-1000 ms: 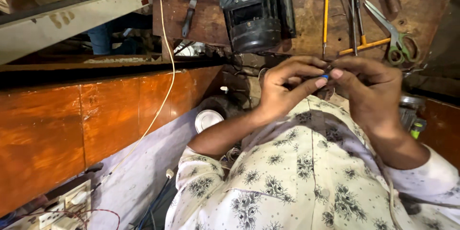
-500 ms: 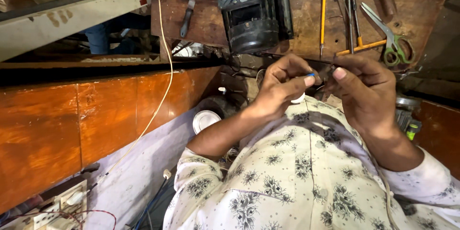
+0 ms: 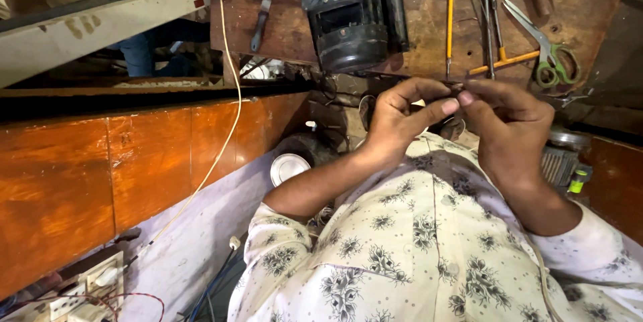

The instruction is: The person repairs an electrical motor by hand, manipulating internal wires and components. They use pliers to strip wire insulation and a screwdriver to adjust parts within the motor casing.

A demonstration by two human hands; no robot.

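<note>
Both hands, left hand point(image 3: 402, 117) and right hand point(image 3: 506, 124), pinch a small part point(image 3: 457, 87), too small to identify, fingertips together above the counter point(image 3: 429, 34) near the black motor point(image 3: 351, 17); work appears unfinished.

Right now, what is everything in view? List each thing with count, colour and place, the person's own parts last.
electric motor: 1, black, on the wooden bench top centre
scissors: 1, green handles, bench upper right
screwdrivers: several, yellow, orange and green handles, beside the scissors
wooden bench: 1, brown, worn, top centre
wooden panel: 1, orange-brown, left
cord: 1, cream, hanging across the panel
round lid: 1, white, below the bench by the left forearm
switchboard: 1, cream, bottom left with red wire
small part: 1, too small to tell, pinched between both hands' fingertips
shirt: 1, cream floral, bottom centre
left hand: fingertips pinching the small part
right hand: fingertips meeting the left's
</note>
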